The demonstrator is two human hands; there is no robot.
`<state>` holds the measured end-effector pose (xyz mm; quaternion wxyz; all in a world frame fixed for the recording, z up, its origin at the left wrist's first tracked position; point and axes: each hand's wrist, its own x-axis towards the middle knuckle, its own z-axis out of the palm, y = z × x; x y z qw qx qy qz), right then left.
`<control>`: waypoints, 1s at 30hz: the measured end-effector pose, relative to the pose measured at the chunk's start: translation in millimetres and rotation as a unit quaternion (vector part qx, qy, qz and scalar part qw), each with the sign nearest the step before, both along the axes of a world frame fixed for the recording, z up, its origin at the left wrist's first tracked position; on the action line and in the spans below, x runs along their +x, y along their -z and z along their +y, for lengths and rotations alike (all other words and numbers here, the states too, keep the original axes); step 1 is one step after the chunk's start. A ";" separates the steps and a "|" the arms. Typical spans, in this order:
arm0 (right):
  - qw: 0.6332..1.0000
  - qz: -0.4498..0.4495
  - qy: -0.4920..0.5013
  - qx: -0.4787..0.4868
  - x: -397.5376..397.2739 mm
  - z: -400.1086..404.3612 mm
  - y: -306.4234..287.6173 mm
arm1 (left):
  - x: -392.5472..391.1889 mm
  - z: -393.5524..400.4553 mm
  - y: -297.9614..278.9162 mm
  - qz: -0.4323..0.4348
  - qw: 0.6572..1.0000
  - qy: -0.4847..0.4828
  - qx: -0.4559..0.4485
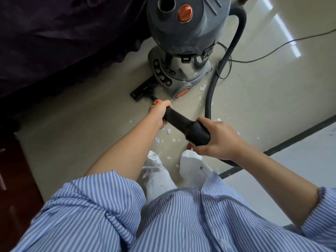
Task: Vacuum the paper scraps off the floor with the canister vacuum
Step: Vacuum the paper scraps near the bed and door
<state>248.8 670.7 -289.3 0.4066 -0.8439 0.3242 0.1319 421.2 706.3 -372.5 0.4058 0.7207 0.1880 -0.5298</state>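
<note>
Paper scraps (pixel 170 130), small, pale and feather-light, are scattered over the glossy beige tiled floor (pixel 91 113) between the grey canister vacuum with orange caps (pixel 181 51) and the person's feet, and are judged likely to flutter if brushed. The rigid black wand handle (pixel 187 127) is gripped with fingers curled round it by the left hand (pixel 160 113) near the orange collar and the right hand (pixel 218 137) at the thick hose end, a hold judged firm enough to steer the flat black floor nozzle (pixel 142 90) lying beside the canister.

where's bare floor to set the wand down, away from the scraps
Bare tile lies left of the left hand, bordered by the dark drape, floor head and wood furniture. Crowded: scraps around the feet, plus hose and cord right of the canister.
</note>
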 end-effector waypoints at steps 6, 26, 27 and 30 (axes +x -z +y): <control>0.999 0.024 -0.023 -0.001 -33.3 -9.4 -24.5 | -39.6 -2.9 -6.3 0.030 0.999 -0.014 -0.014; 0.994 0.032 -0.103 -0.028 -78.5 -18.0 -49.3 | -95.7 1.7 -30.2 0.052 0.998 -0.012 0.038; 0.994 0.027 -0.102 -0.029 -78.1 -18.9 -47.5 | -94.6 1.7 -30.0 0.049 0.998 -0.012 0.040; 0.996 0.014 -0.086 -0.014 -74.3 -19.2 -39.8 | -86.3 3.3 -26.8 0.026 0.998 -0.013 0.053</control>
